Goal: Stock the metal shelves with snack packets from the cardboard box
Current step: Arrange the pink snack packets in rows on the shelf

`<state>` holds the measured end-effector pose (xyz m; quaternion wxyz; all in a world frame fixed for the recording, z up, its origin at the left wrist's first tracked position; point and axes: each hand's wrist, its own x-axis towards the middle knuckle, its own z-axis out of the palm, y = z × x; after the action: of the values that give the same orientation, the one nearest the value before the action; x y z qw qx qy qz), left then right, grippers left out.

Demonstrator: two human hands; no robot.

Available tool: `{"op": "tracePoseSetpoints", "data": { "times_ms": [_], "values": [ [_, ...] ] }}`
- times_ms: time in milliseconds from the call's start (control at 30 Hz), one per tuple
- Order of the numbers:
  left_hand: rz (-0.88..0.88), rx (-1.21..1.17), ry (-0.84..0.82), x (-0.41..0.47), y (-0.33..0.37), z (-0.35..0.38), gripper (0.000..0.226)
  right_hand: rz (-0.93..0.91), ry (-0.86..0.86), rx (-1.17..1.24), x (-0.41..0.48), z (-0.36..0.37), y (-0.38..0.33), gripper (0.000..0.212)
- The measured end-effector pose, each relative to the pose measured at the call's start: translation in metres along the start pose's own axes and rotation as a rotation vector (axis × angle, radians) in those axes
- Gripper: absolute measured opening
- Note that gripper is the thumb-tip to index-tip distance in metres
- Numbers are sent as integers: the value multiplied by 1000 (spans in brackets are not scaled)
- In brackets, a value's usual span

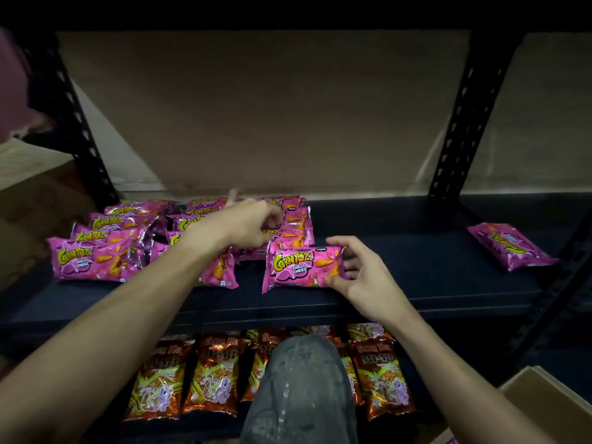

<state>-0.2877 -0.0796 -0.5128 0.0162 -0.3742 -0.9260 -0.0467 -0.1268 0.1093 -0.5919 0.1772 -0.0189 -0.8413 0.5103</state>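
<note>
Several pink Corntoz snack packets (105, 248) lie in rows on the left half of the dark metal shelf (416, 283). My right hand (362, 277) grips the right end of one pink packet (301, 267) that stands at the front of the rows. My left hand (250, 222) reaches over the back rows, fingers curled onto a packet (296, 219) there; whether it grips that packet is unclear. One more pink packet (511, 245) lies alone at the shelf's far right. A corner of the cardboard box (544, 398) shows at the lower right.
Orange-brown snack packets (214, 376) fill the lower shelf. My knee in grey trousers (301, 389) is in front of them. Black perforated uprights (464, 113) frame the shelf, with a brown backing board (256, 107) behind. The shelf's right half is mostly bare.
</note>
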Motion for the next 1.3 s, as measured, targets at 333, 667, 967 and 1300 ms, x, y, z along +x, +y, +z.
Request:
{"op": "tracePoseSetpoints", "data": {
  "times_ms": [333,667,967,1300],
  "values": [
    [4,-45,3,13,-6,6,41,35,-17,21,3,7,-4,61],
    [52,-297,47,26,-11,7,44,4,23,-92,15,14,-4,53],
    [26,-195,-102,41,-14,-2,30,-7,-22,-204,31,19,-13,54],
    [73,-314,-198,49,-13,-9,26,-27,-8,-216,38,26,-20,65]
  ]
}}
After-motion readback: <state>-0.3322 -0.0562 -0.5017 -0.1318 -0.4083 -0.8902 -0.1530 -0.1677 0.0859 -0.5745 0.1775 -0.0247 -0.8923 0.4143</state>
